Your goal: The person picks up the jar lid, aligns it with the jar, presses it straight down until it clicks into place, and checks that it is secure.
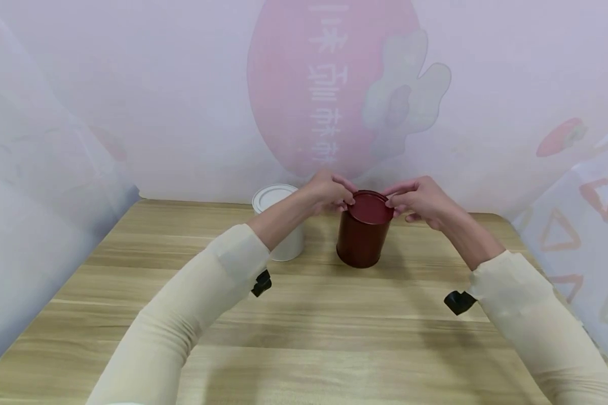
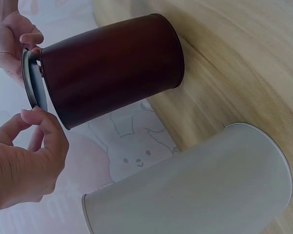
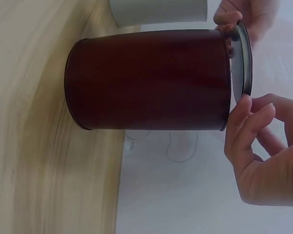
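a red tin [image 1: 362, 239] stands upright on the wooden table [image 1: 304, 337], just right of the frame's centre in the head view and near the table's far edge. its lid [image 1: 370, 206] sits at the top of the tin; in the wrist views the lid [image 2: 33, 80] is tilted, with a gap showing between it and the tin's rim on one side.

the left hand [image 1: 329, 193] is at the lid's left edge, fingers curled, fingertips pinching the rim. the right hand [image 1: 419, 201] is at the lid's right edge, thumb and forefinger narrow and pinching the rim, the other fingers loosely bent. in the right wrist view the fingertips [image 3: 244, 109] touch the lid's edge [image 3: 243, 61].

a white tin [image 1: 280, 222] with its lid on stands just left of the red one, partly behind the left forearm, the two apart. both arms wear cream sleeves [image 1: 192, 315]. a pale sheet with a pink printed shape [image 1: 329, 84] hangs behind the table in the upper middle of the frame.
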